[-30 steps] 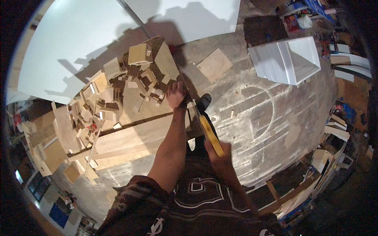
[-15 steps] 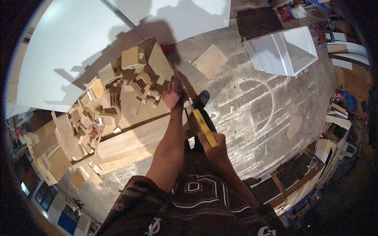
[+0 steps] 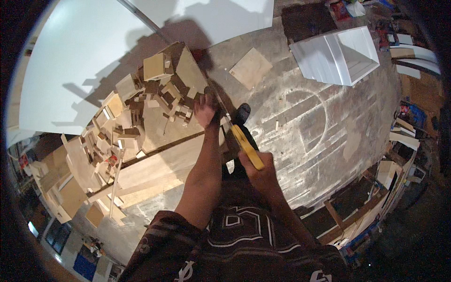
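My right hand (image 3: 259,173) is wrapped round the yellow handle of a handsaw (image 3: 247,146). The saw's thin blade points away from me, along the right edge of a wooden workbench (image 3: 155,122). Just left of the blade, my left hand (image 3: 205,112) lies on the bench edge with its fingers spread. Whatever piece lies under that palm is too dark to make out. Small wood offcuts (image 3: 179,111) lie beside my left hand, and a box-like wooden block (image 3: 157,67) stands farther up the bench.
Many wood scraps (image 3: 105,141) cover the bench's left part. A large white panel (image 3: 84,56) is beyond it. On the concrete floor to the right are a square board (image 3: 251,68) and a white open cabinet (image 3: 336,57). A wooden frame (image 3: 350,214) stands at the lower right.
My right hand and the saw have shifted slightly forward and to the right. My left hand stays in about the same spot on the bench edge.
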Motion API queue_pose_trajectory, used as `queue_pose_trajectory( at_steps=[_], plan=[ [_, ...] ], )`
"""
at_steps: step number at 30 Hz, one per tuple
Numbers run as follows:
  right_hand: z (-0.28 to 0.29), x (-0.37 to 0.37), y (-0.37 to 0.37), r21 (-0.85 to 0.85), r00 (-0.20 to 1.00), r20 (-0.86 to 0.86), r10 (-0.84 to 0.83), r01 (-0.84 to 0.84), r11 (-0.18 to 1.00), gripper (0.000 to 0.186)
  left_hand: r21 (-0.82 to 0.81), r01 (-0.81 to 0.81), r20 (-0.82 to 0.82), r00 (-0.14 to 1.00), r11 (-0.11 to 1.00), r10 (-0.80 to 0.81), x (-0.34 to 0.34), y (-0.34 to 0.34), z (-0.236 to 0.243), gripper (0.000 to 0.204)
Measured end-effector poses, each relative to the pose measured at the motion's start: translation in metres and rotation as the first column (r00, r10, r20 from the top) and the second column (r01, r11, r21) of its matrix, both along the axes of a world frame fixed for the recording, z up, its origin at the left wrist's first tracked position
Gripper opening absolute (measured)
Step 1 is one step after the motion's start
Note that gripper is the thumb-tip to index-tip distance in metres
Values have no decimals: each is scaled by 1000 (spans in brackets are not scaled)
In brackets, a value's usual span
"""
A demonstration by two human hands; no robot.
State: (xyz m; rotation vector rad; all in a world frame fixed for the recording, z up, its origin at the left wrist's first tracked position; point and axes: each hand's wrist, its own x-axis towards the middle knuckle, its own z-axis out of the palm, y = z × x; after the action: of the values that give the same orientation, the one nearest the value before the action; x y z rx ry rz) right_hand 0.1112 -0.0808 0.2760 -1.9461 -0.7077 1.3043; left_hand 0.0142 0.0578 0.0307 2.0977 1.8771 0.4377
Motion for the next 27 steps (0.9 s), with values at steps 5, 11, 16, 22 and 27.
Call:
queue_pose_trajectory(
  at_steps=[5, 11, 16, 22, 27],
  plan=[
    [-30, -3, 27, 50, 998, 42, 41, -43, 998, 39, 6, 0, -33, 999, 1000, 0, -6, 1, -14, 39],
    [-6, 3, 16, 31, 997, -68, -47, 49, 998, 43, 69, -16, 0, 1000, 997, 16, -1, -4, -3, 35],
    [-27, -4, 16, 9, 1000, -6, -11, 11, 1000, 41, 133, -4, 11, 1000, 991, 2, -4, -3, -6, 33],
    [-14, -6, 7, -50, 998, -17, -57, 57, 997, 40, 125, 16, 39, 999, 992, -21, -6, 1, -14, 28],
    [-1, -4, -2, -38, 998, 45, 50, -49, 998, 39, 95, 13, -18, 1000, 995, -11, -5, -2, -10, 27]
  ],
)
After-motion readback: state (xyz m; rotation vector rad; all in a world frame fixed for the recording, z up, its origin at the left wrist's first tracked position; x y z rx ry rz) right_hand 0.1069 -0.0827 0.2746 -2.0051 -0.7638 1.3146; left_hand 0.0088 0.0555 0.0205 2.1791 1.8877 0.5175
